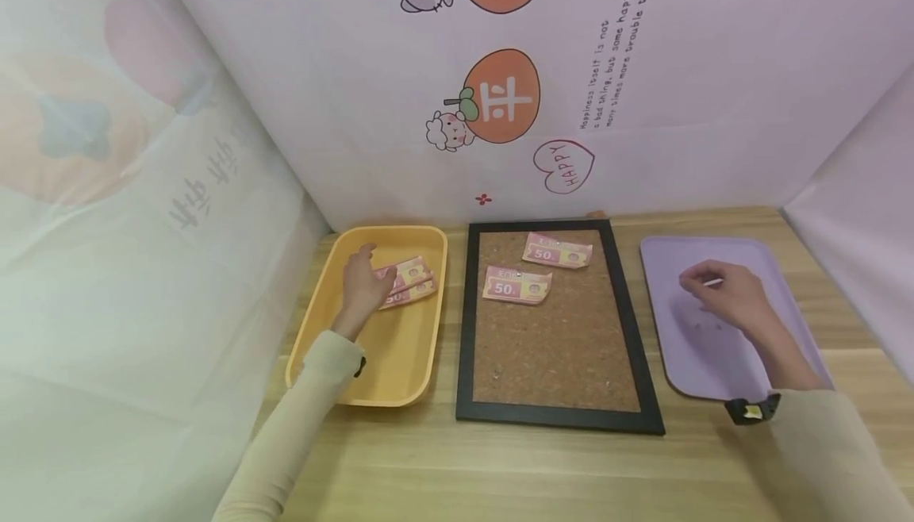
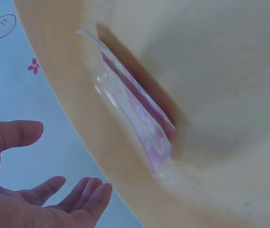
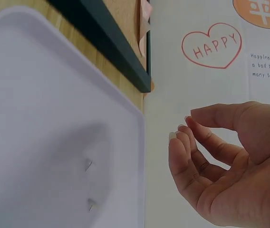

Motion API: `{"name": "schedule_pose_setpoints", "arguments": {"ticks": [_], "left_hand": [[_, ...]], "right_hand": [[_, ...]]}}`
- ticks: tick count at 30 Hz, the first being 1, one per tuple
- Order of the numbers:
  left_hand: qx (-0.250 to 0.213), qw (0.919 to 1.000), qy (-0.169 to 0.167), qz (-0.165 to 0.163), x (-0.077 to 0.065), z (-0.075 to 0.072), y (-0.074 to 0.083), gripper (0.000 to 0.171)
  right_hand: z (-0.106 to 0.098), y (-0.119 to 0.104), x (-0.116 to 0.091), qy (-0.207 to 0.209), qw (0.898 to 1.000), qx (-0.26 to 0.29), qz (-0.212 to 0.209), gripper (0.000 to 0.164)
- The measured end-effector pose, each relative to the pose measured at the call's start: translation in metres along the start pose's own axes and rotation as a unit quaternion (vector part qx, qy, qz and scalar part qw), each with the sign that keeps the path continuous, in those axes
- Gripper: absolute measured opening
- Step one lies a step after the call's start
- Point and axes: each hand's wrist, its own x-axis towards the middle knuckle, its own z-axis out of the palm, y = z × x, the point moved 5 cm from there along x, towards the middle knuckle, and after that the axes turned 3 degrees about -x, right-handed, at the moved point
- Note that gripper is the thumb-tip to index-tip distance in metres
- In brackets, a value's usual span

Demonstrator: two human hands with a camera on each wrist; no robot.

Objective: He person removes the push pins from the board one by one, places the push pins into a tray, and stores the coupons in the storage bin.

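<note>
Brown corkboard (image 1: 557, 355) in a black frame bears two "50" coupons (image 1: 517, 287) near its far edge. Left of the corkboard, the left hand (image 1: 362, 288), thumb and fingers spread, is over two pink-and-yellow coupons (image 1: 414, 270) in a yellow tray (image 1: 396, 385). Right of it, above a purple tray (image 1: 674, 332) holding tiny pins (image 3: 89, 165), the right hand (image 1: 735, 296) curls; I cannot tell whether it pinches anything.

pass: over lower corkboard (image 1: 553, 355) | obstacle: yellow bin wall (image 1: 437, 316) (near left grip (image 1: 366, 280))
</note>
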Motion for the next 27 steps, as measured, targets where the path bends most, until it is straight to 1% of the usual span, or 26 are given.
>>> {"name": "schedule_pose_setpoints", "arguments": {"ticks": [8,12,14,21,24,27], "left_hand": [[-0.052,0.9978,0.005,0.041,-0.006,0.014,0.02,0.064],[-0.064,0.9953,0.006,0.073,-0.01,0.021,0.034,0.062],[-0.069,0.994,0.0,0.084,-0.012,0.025,0.04,0.062],[-0.108,0.9896,-0.036,0.088,-0.019,0.04,0.056,0.064],[-0.114,0.9879,-0.045,0.095,-0.02,0.046,0.062,0.064],[-0.11,0.9882,-0.051,0.094,-0.019,0.053,0.068,0.064]], "right_hand": [[0.012,-0.023,0.011,-0.006,1.0,0.014,-0.009,0.035],[0.017,-0.034,0.016,-0.005,1.0,0.016,-0.014,0.033],[0.02,-0.039,0.019,-0.002,1.0,0.02,-0.016,0.032],[0.027,-0.057,0.026,0.012,0.999,0.016,-0.036,0.028],[0.028,-0.063,0.027,0.017,0.999,0.014,-0.043,0.026],[0.03,-0.067,0.029,0.018,0.999,0.015,-0.048,0.025]]}}
